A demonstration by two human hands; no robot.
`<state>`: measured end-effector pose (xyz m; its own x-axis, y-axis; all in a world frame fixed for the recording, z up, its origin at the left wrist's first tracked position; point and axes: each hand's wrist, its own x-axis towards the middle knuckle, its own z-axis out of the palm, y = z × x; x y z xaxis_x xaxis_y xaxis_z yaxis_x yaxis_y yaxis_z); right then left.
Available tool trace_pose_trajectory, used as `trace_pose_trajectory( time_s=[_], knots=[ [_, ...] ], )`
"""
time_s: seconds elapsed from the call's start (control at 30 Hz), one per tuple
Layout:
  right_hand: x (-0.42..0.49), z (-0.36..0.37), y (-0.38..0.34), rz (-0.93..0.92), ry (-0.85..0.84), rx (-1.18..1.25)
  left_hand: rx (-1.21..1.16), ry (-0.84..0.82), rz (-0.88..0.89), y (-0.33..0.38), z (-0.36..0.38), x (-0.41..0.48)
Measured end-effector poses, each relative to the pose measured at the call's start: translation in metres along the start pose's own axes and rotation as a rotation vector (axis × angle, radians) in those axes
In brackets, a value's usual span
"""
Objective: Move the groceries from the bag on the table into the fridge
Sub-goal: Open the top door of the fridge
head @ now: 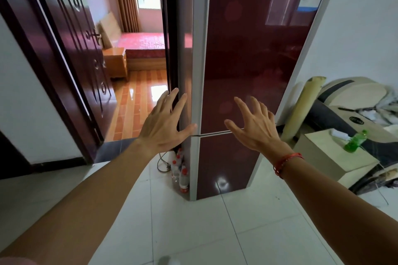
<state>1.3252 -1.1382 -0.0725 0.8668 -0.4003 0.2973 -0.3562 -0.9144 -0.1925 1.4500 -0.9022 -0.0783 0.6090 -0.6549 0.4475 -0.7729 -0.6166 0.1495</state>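
Fridge (247,60) upright ahead, doors closed; groceries, bag unseen; left hand (163,123), right hand (257,128) near door seam (215,134), fingers spread, empty; glossy front likely slippery, rigid; best hold: door's left edge.

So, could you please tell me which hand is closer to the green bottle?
Right. The right hand hovers open before the fridge door, with the green bottle off to its right; the left hand is further left, at the door's left edge.
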Motion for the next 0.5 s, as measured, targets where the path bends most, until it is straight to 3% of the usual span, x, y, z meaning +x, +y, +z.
trace_pose_trajectory(
  time_s=[0.5],
  knots=[
    [0.175,0.038,-0.022,0.105,0.124,-0.012,-0.080,0.059,0.141,-0.110,0.060,0.179]
  ],
)
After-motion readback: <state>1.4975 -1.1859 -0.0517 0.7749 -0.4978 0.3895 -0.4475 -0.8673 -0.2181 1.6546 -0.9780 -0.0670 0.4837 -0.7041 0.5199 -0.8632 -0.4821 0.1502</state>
